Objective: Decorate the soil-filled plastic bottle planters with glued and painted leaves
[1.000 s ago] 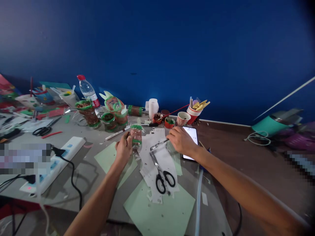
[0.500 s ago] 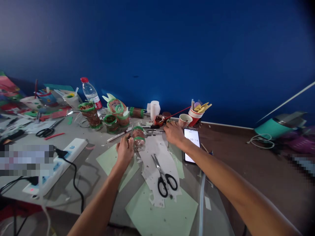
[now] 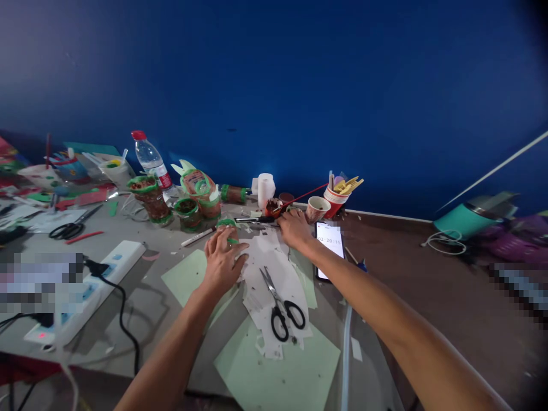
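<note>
My left hand (image 3: 222,260) lies over a small clear jar with green bands (image 3: 226,224), fingers curled round it so that only its green rim shows. My right hand (image 3: 293,227) reaches to the back of the table, fingers curled down beside a black marker (image 3: 257,219) and small filled cups (image 3: 274,205); what it holds, if anything, is hidden. Black-handled scissors (image 3: 280,302) lie shut on white paper cut-outs (image 3: 274,265) between my arms. Pale green paper sheets (image 3: 278,371) lie beneath.
A lit phone (image 3: 329,242) lies right of my right hand. Behind stand a paper cup (image 3: 318,206), a red cup of sticks (image 3: 338,194), a white roll (image 3: 266,188), green-taped jars (image 3: 149,197) and a water bottle (image 3: 149,160). A power strip (image 3: 94,279) lies at left.
My right hand has carried a metal tool from beside the phone to the back of the table. My left hand has closed down over the jar, hiding most of it.
</note>
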A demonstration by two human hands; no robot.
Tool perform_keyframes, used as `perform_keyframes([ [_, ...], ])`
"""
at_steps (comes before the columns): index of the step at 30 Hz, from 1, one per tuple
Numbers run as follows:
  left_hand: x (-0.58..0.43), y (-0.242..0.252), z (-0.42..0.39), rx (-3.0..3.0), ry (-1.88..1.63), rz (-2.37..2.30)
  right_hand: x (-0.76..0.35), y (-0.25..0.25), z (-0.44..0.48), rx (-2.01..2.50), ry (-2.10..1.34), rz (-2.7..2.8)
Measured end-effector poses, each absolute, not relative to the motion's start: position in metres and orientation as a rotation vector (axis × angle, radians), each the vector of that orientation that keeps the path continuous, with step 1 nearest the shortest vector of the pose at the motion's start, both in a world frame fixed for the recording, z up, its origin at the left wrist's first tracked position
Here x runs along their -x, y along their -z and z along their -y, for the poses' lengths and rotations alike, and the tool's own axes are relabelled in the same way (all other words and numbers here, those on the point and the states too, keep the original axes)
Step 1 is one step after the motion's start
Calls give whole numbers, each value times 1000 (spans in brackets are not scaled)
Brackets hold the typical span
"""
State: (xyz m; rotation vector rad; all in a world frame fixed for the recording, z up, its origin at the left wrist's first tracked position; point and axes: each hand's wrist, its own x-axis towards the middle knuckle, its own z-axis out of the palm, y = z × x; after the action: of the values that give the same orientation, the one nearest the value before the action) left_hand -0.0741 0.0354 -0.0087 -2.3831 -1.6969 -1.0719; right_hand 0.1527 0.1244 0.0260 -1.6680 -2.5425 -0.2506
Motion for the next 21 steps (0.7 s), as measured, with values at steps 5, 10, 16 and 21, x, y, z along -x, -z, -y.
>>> perform_keyframes([
  [5, 81, 13, -40, 2198, 1161, 1794, -153, -25, -124, 1674, 225, 2538],
  [10, 81, 10, -39, 2239, 1142, 1764, -150, -25, -120, 1649, 186, 2552],
  [16, 79, 13, -40, 2319, 1026, 1752, -146, -37, -101, 1617, 150, 2502],
  [21, 78, 11, -38, 2310, 1080, 1756, -154, -48, -41, 1453, -209, 2575],
])
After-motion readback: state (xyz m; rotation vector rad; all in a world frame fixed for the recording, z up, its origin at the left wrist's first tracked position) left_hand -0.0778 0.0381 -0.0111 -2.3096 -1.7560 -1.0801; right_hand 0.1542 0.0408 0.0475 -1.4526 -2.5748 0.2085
